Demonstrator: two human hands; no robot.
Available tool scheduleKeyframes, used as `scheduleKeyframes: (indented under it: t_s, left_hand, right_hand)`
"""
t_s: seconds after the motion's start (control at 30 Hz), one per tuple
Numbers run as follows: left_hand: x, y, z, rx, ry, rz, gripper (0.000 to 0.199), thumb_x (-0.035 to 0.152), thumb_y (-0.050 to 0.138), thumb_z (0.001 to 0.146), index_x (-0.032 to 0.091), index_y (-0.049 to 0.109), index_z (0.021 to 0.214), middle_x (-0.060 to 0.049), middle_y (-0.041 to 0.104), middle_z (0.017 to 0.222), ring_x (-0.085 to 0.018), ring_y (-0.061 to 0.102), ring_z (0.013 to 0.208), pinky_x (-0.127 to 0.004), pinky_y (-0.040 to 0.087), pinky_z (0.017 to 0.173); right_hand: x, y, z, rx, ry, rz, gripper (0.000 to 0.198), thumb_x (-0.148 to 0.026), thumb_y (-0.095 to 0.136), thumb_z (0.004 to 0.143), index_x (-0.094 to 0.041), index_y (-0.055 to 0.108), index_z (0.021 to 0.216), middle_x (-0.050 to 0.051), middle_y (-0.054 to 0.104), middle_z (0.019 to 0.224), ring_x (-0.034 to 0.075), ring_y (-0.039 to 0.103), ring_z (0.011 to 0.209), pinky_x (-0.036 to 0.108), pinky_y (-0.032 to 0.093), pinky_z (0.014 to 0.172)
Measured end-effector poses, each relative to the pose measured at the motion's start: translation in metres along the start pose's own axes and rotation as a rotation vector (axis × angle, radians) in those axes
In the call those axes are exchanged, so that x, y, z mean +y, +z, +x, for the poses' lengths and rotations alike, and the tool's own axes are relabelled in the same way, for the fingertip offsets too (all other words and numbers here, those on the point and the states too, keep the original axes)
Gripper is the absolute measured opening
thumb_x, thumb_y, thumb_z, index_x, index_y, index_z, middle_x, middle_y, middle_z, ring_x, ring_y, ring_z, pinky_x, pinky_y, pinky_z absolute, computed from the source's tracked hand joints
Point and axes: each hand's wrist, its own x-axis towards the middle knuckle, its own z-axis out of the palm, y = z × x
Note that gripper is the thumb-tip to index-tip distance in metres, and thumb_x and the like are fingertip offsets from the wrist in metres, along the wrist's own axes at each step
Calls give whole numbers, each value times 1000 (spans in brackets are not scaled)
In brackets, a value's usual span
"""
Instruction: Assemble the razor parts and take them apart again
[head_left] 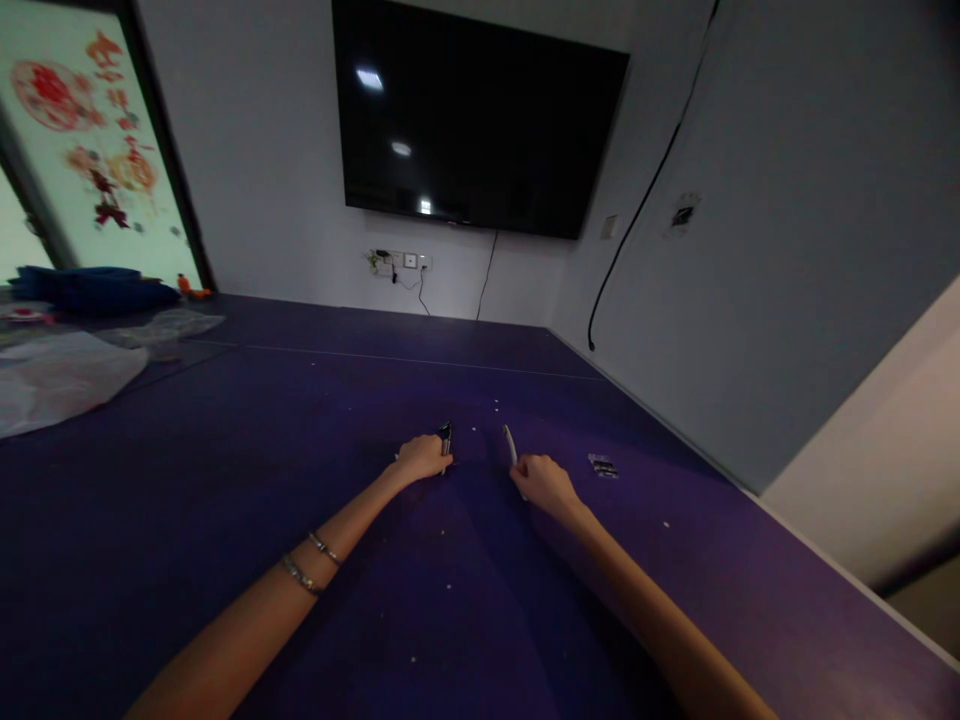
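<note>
My left hand, with two bracelets on the wrist, is closed around a small dark object whose tip sticks out above the fingers; its kind is too small to make out. To the right, my right hand grips a thin, pale, slightly curved stick-like object that points away from me. The two hands are apart, both low over the purple table surface. Right of my right hand lies a small black-and-clear packet, touched by neither hand.
Small white bits are scattered on the surface. At the left lie a white plastic sheet and a dark blue cloth bundle. A black cable hangs down the right wall, and a television is mounted on the far wall.
</note>
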Motion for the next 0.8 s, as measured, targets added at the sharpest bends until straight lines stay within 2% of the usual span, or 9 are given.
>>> scheduleKeyframes:
  t_s: [0.13, 0.27, 0.5, 0.8]
  left_hand:
    - [1, 2, -2, 36, -8, 12, 30, 42, 47, 76, 19, 65, 77, -10, 67, 85, -25, 63, 84, -31, 45, 69]
    - [3, 2, -4, 54, -24, -1, 28, 41, 49, 77, 19, 66, 79, -10, 68, 88, -26, 63, 88, -31, 45, 72]
    - [2, 5, -4, 89, -4, 17, 29, 41, 48, 78, 19, 66, 82, -12, 68, 90, -27, 63, 88, -34, 46, 73]
    - [0, 10, -3, 118, 4, 32, 38, 45, 40, 83, 18, 67, 84, -12, 68, 87, -26, 63, 86, -32, 45, 71]
  right_hand:
    - [-40, 12, 14, 19, -34, -3, 33, -35, 40, 83, -15, 66, 85, 12, 68, 88, 23, 65, 82, 28, 44, 66]
    - [-59, 19, 24, 17, -10, 18, 34, -35, 40, 83, -14, 67, 89, 14, 67, 92, 25, 64, 85, 32, 46, 70]
    - [-69, 21, 25, 14, -3, 19, 35, -35, 41, 82, -13, 67, 92, 16, 67, 94, 27, 64, 88, 33, 47, 72]
    - [-69, 25, 27, 27, -3, 15, 36, -39, 42, 82, -13, 66, 91, 16, 67, 92, 26, 64, 86, 32, 46, 71]
